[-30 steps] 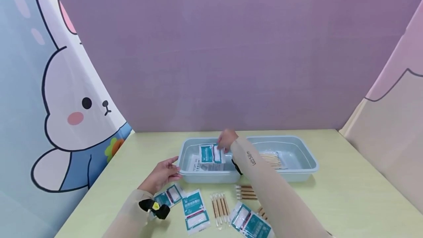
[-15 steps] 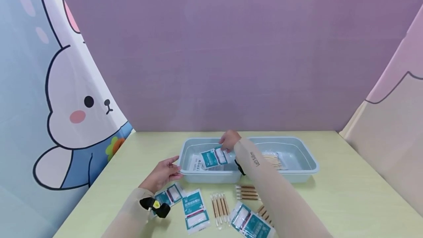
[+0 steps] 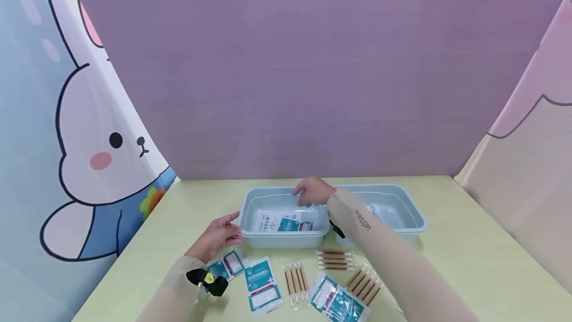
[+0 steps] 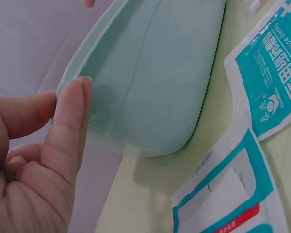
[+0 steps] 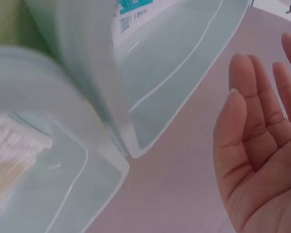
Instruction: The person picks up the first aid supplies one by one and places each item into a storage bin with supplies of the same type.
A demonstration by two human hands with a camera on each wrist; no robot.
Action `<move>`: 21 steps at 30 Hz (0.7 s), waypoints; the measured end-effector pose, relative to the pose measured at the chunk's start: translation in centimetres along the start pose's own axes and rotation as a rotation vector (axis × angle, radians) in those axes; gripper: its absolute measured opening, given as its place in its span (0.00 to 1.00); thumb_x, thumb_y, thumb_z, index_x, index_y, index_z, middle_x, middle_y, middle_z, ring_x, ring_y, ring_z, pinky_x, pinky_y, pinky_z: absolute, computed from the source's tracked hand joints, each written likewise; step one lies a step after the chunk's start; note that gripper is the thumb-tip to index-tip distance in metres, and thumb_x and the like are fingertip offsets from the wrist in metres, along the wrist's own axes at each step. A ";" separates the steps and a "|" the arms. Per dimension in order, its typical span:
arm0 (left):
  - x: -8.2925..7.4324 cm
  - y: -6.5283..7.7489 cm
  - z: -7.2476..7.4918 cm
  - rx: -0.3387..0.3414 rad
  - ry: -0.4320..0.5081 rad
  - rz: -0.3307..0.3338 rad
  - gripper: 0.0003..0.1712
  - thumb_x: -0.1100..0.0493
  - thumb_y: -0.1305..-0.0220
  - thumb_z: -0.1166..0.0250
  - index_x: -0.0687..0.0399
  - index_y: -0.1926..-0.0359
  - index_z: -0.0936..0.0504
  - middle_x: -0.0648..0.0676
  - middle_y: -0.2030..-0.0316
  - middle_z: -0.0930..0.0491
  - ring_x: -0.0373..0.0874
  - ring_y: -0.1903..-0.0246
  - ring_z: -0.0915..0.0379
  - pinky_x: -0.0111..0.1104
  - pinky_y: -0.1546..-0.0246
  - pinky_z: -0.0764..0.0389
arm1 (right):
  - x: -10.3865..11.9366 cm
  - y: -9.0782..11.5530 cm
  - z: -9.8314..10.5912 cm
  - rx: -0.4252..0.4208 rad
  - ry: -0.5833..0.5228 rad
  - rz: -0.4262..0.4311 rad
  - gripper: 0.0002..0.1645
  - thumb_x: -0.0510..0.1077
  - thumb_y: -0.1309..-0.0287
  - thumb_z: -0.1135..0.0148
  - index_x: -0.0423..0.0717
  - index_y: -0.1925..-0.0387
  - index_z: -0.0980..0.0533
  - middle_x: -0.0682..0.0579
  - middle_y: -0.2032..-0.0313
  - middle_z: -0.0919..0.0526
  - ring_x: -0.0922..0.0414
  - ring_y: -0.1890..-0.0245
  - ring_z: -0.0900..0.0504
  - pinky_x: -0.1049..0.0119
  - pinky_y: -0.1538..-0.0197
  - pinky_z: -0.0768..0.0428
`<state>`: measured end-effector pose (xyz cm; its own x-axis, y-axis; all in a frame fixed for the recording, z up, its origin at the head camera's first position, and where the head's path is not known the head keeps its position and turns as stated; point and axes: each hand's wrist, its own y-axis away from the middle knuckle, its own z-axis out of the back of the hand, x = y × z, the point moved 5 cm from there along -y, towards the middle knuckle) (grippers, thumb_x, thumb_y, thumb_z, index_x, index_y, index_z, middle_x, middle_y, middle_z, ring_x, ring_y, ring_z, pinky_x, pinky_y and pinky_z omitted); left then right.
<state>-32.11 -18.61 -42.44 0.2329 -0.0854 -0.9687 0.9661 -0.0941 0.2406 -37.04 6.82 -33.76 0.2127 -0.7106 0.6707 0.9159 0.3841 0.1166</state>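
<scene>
My left hand [image 3: 218,236] pinches the left rim of a pale blue plastic basin [image 3: 286,240]; the left wrist view shows thumb and fingers on either side of that rim [image 4: 72,73]. A teal-and-white gauze dressing packet [image 3: 288,224] lies in this basin, on top of a white printed packet [image 3: 264,221]. Over the basin's right back part hovers my right hand [image 3: 315,191], with nothing in its grasp. Its fingers look relaxed and apart in the right wrist view, beside the two basins' corners.
A second blue basin [image 3: 404,210] stands to the right, partly behind my right sleeve, with wooden-stick cotton swabs [image 5: 12,160] inside. In front lie gauze packets [image 3: 262,284], [image 3: 338,299] and brown-stick swab bundles [image 3: 297,282], [image 3: 335,260]. A purple backdrop [image 3: 313,73] closes off the rear.
My right hand has let go of the gauze packet, which now lies lower in the left basin. The hand has shifted slightly right. My left hand stays at the rim.
</scene>
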 end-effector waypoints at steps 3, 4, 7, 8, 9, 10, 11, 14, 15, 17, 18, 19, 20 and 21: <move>0.0 0.0 0.0 -0.001 0.009 0.003 0.31 0.69 0.31 0.46 0.62 0.29 0.43 0.62 0.60 0.24 0.44 0.71 0.22 0.34 0.62 0.17 | 0.3 1.3 -0.1 0.035 0.027 0.027 0.14 0.33 0.46 0.34 0.42 0.56 0.19 0.51 0.70 0.17 0.51 0.69 0.18 0.57 0.55 0.19; 0.1 0.0 0.0 0.001 0.011 0.003 0.32 0.69 0.31 0.46 0.62 0.29 0.43 0.62 0.61 0.24 0.44 0.71 0.22 0.34 0.62 0.17 | 0.3 1.7 -0.1 0.049 0.039 0.033 0.13 0.33 0.45 0.34 0.42 0.56 0.19 0.51 0.70 0.17 0.51 0.70 0.18 0.58 0.56 0.19; 0.1 0.1 0.1 0.005 0.002 0.004 0.32 0.69 0.31 0.46 0.61 0.28 0.44 0.61 0.61 0.24 0.45 0.71 0.22 0.34 0.61 0.17 | 0.4 3.1 -0.3 0.088 0.055 0.046 0.13 0.33 0.45 0.34 0.42 0.56 0.19 0.53 0.71 0.18 0.52 0.70 0.19 0.58 0.58 0.19; 0.1 0.1 0.1 0.006 0.001 0.004 0.32 0.69 0.31 0.46 0.61 0.28 0.44 0.61 0.60 0.24 0.45 0.71 0.22 0.34 0.61 0.17 | 0.5 3.5 -0.4 0.102 0.064 0.057 0.13 0.32 0.46 0.34 0.42 0.56 0.19 0.53 0.71 0.19 0.52 0.70 0.19 0.58 0.58 0.19; 0.1 0.2 0.1 0.008 -0.001 0.004 0.32 0.69 0.31 0.46 0.61 0.28 0.44 0.61 0.60 0.24 0.45 0.71 0.23 0.34 0.61 0.18 | 0.7 3.9 -0.4 0.112 0.077 0.070 0.13 0.32 0.46 0.34 0.42 0.57 0.19 0.54 0.71 0.19 0.53 0.70 0.19 0.58 0.58 0.19; 0.0 0.2 0.1 0.009 -0.003 0.003 0.32 0.68 0.31 0.46 0.61 0.28 0.44 0.61 0.60 0.25 0.45 0.71 0.23 0.34 0.61 0.18 | 0.9 4.4 -0.4 0.119 0.098 0.091 0.13 0.32 0.46 0.33 0.42 0.57 0.19 0.54 0.71 0.19 0.55 0.71 0.20 0.59 0.60 0.19; 0.0 0.2 0.1 0.009 -0.007 0.002 0.33 0.68 0.31 0.46 0.61 0.28 0.44 0.61 0.60 0.25 0.45 0.70 0.23 0.34 0.60 0.18 | 1.1 4.8 -0.3 0.128 0.113 0.111 0.13 0.32 0.47 0.33 0.43 0.57 0.19 0.54 0.72 0.20 0.56 0.71 0.21 0.60 0.61 0.19; 0.0 0.2 0.1 0.010 -0.007 -0.003 0.33 0.68 0.31 0.46 0.60 0.28 0.44 0.60 0.60 0.26 0.45 0.70 0.23 0.34 0.60 0.18 | 1.7 6.0 -0.2 0.149 0.167 0.150 0.13 0.32 0.47 0.32 0.44 0.59 0.19 0.55 0.73 0.21 0.60 0.72 0.23 0.64 0.65 0.21; 0.0 0.1 0.1 0.010 -0.007 -0.004 0.32 0.68 0.31 0.46 0.60 0.28 0.44 0.60 0.60 0.27 0.45 0.70 0.23 0.34 0.60 0.18 | 1.8 6.3 -0.1 0.156 0.176 0.157 0.13 0.32 0.48 0.32 0.45 0.59 0.19 0.55 0.73 0.21 0.60 0.72 0.23 0.65 0.66 0.22; 0.0 0.1 0.0 0.011 -0.005 -0.001 0.32 0.68 0.31 0.46 0.61 0.28 0.44 0.61 0.60 0.26 0.45 0.70 0.23 0.34 0.60 0.18 | 1.8 7.0 -0.2 0.175 0.172 0.158 0.13 0.32 0.48 0.32 0.45 0.59 0.18 0.55 0.74 0.21 0.60 0.73 0.24 0.66 0.68 0.23; 0.0 0.0 0.0 0.011 -0.001 0.000 0.32 0.68 0.31 0.46 0.61 0.28 0.44 0.61 0.60 0.26 0.45 0.70 0.23 0.34 0.60 0.18 | 1.7 7.3 -0.2 0.180 0.170 0.157 0.13 0.32 0.49 0.32 0.45 0.60 0.18 0.55 0.74 0.21 0.60 0.73 0.24 0.66 0.69 0.23; 0.0 0.0 0.0 0.012 -0.001 0.002 0.32 0.68 0.31 0.46 0.61 0.28 0.44 0.61 0.59 0.26 0.45 0.70 0.23 0.34 0.60 0.18 | 1.6 7.5 -0.2 0.184 0.170 0.161 0.14 0.31 0.49 0.32 0.45 0.60 0.18 0.56 0.74 0.21 0.60 0.74 0.24 0.67 0.69 0.23; 0.0 0.0 0.0 0.011 0.003 0.001 0.32 0.68 0.31 0.46 0.61 0.28 0.44 0.62 0.59 0.25 0.45 0.71 0.23 0.34 0.61 0.18 | 1.5 7.8 -0.2 0.188 0.172 0.171 0.14 0.31 0.50 0.31 0.44 0.60 0.18 0.56 0.75 0.22 0.60 0.74 0.25 0.67 0.70 0.24; 0.1 0.0 -0.1 0.010 0.007 0.000 0.32 0.69 0.31 0.46 0.61 0.28 0.43 0.62 0.59 0.26 0.45 0.71 0.23 0.34 0.61 0.18 | 1.3 8.0 -0.3 0.188 0.169 0.176 0.14 0.31 0.51 0.31 0.44 0.60 0.18 0.56 0.75 0.22 0.61 0.74 0.25 0.67 0.70 0.24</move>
<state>-32.11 -18.55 -42.53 0.2342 -0.0782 -0.9690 0.9648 -0.1040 0.2416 -29.35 8.80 -32.14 0.4309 -0.7054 0.5628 0.7839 0.6015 0.1537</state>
